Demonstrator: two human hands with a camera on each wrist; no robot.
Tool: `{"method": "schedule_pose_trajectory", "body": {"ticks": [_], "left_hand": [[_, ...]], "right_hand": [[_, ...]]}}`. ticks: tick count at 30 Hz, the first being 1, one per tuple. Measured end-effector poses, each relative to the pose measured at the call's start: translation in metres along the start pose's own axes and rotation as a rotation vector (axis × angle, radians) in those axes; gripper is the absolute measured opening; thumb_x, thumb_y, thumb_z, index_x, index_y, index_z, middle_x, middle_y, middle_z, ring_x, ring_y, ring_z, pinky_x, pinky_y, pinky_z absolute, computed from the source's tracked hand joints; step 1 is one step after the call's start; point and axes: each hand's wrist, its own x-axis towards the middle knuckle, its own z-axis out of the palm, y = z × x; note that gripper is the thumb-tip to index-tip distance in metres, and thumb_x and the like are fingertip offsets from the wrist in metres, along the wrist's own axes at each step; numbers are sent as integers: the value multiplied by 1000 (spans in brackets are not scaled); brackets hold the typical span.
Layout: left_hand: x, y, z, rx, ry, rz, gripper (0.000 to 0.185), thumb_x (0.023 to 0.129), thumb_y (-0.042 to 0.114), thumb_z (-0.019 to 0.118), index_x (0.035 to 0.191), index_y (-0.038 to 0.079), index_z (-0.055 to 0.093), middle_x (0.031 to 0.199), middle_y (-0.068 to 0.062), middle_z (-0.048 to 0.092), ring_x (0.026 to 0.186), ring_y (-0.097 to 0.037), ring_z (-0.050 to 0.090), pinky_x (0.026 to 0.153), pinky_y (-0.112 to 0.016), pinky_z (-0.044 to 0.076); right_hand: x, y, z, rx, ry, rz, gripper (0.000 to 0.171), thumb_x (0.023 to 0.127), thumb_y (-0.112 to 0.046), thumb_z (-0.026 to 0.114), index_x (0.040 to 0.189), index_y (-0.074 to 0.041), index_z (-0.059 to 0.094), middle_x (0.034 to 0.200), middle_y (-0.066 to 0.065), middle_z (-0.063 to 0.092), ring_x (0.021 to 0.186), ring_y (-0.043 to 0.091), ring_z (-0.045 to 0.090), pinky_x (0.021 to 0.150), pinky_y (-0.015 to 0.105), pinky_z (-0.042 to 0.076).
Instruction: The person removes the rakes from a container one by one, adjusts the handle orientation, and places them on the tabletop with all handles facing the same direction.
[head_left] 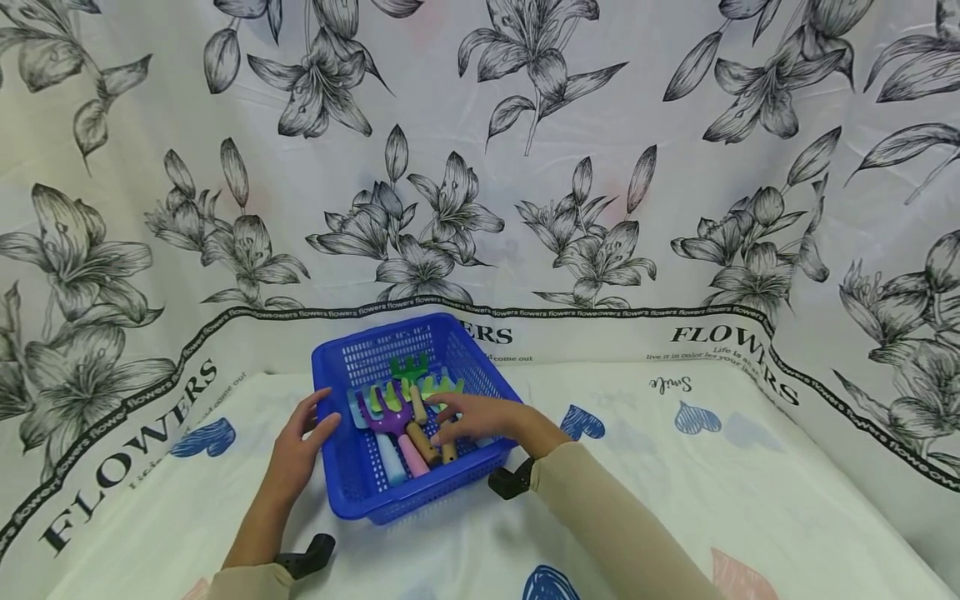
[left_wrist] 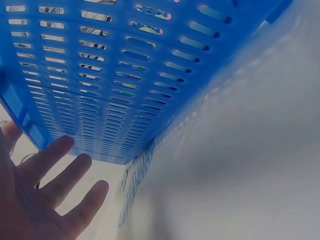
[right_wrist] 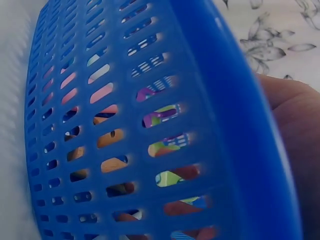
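Partly hidden under the right hand (head_left: 480, 417), the toy garden rakes (head_left: 405, 404) lie heaped in the blue slotted basket (head_left: 352, 492) on the flowered cloth (head_left: 750, 467), handles toward the person. Whether its fingers grip a handle or merely rest there cannot be told. The left hand (head_left: 300, 446), fingers straight and spread, sits against the basket's outer left wall.

Bright even light, soft shadows, wrist views blurred close-up, edges warped
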Motion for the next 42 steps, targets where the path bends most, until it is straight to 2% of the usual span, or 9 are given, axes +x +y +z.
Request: {"method": "schedule_pose_trajectory", "body": {"ticks": [5, 11, 20, 24, 30, 36, 39, 42], "left_hand": [[1, -1, 0, -7, -8, -4, 76, 94, 61, 45, 156, 23, 21, 158, -19, 20, 138, -47, 27, 101, -67, 29], [1, -2, 0, -12, 1, 7, 74, 95, 60, 45, 156, 24, 21, 158, -19, 21, 138, -46, 28, 101, -66, 30], [-4, 0, 0, -12, -13, -3, 74, 95, 59, 45, 156, 25, 20, 159, -18, 19, 139, -46, 27, 102, -65, 30], [-4, -1, 1, -14, -13, -7, 74, 95, 59, 46, 156, 25, 20, 159, -18, 20, 139, -46, 27, 102, -65, 30], [-3, -2, 1, -22, -8, 20, 71, 97, 55, 46, 155, 22, 23, 157, -21, 22, 137, -46, 29, 102, -66, 30], [-1, -3, -1, -38, -1, 62, 64, 100, 45, 46, 154, 18, 25, 154, -25, 26, 135, -48, 31, 102, -68, 29], [-1, -4, 0, -34, -2, 52, 68, 99, 50, 46, 155, 20, 24, 156, -22, 25, 136, -47, 30, 102, -67, 30], [-1, -4, 0, -32, 4, 49, 71, 97, 54, 46, 155, 21, 23, 156, -20, 24, 137, -47, 29, 101, -67, 31]], "right_hand": [[3, -2, 1, -74, -66, 23, 66, 91, -35, 66, 149, -19, 39, 134, 7, 57, 130, 28, 45, 107, 52, 35], [6, -4, 5, -172, -140, 66, 66, 91, -40, 64, 150, -25, 38, 131, 1, 58, 128, 25, 47, 107, 53, 33], [2, -7, 10, -244, -215, 96, 67, 90, -45, 61, 150, -28, 38, 141, -2, 51, 134, 19, 42, 111, 50, 28], [2, -6, 11, -251, -220, 97, 66, 90, -45, 61, 150, -29, 38, 143, -3, 49, 135, 18, 40, 112, 49, 27], [2, -6, 12, -247, -152, 60, 62, 90, -41, 63, 146, -22, 45, 138, -1, 55, 130, 18, 47, 109, 46, 33], [1, -9, 9, -266, -9, -8, 57, 90, -42, 64, 141, -19, 52, 124, -1, 62, 119, 17, 54, 103, 41, 41], [0, -8, 8, -250, 60, -34, 54, 91, -45, 64, 138, -19, 56, 116, -5, 64, 112, 15, 56, 98, 40, 45], [-2, -7, 6, -230, 120, -69, 53, 91, -45, 64, 136, -18, 57, 117, -3, 64, 108, 13, 57, 96, 39, 46]]}}
